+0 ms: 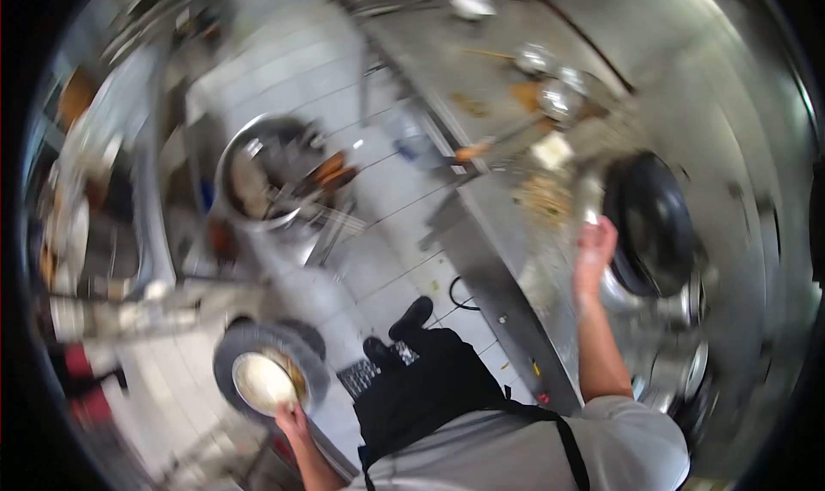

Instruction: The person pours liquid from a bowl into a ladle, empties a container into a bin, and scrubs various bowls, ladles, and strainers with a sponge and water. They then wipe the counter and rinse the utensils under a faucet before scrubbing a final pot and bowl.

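Note:
My left hand (292,418), low on the left, is closed on the edge of a pale round bowl (263,381). This bowl is over a grey round bin (230,353), with yellowish-brown matter visible past the bowl's edge. On the other side, my right hand (593,240) reaches over the steel counter, fingers curled at a shiny metal rim (589,200) beside a large black pan (651,224). Blur hides exactly what those fingers grip.
Food scraps (546,197) and a pale block (552,151) lie on the steel counter (507,70) near several metal bowls (560,100). A large metal basin (266,173) with utensils stands left of the counter. White tiles cover the floor (387,224).

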Motion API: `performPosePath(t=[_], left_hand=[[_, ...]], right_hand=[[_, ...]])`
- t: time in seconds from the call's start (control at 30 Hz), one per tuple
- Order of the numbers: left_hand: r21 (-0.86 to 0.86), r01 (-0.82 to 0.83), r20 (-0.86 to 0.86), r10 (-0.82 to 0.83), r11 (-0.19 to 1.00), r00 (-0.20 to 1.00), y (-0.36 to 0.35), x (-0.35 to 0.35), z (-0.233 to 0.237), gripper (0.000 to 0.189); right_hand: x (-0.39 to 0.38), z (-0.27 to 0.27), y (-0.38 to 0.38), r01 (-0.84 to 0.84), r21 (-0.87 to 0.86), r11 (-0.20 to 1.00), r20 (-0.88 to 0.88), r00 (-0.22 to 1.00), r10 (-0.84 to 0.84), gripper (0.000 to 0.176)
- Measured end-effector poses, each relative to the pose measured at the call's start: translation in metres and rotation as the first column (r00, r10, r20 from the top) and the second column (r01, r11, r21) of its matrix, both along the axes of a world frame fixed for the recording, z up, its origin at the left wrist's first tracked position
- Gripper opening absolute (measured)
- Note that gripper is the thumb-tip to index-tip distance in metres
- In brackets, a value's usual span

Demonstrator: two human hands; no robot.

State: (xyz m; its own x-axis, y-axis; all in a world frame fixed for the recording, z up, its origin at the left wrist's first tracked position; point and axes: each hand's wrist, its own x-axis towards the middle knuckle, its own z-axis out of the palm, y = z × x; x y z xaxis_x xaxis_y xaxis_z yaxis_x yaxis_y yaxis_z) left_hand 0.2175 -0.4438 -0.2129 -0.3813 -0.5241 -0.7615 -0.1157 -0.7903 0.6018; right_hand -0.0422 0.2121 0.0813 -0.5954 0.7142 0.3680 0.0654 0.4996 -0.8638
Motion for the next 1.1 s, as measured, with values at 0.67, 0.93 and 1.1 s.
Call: performPosePath(t=[0.67,0.93,1.1], left_hand=[[-0.255,0.964,-0.344,-0.923,-0.082,-0.169,0.522,-0.411,0.281,0.047],[-0.248,0.948,-0.509,-0.805,-0.201,-0.303,0.641,-0.622,0.283,0.062],[-0.224,0.974,-0.303,-0.952,0.03,-0.04,0.746,-0.818,0.247,0.08]], right_hand=[[-0.047,-0.038,0.012,-0.206,-0.724,0.658,-0.017,0.959,0.282,0.038],[-0.195,-0.004,0.102,-0.167,-0.783,0.599,-0.18,0.983,0.04,0.036],[-0.33,0.032,0.22,-0.137,-0.72,0.68,-0.3,0.946,-0.126,0.03]])
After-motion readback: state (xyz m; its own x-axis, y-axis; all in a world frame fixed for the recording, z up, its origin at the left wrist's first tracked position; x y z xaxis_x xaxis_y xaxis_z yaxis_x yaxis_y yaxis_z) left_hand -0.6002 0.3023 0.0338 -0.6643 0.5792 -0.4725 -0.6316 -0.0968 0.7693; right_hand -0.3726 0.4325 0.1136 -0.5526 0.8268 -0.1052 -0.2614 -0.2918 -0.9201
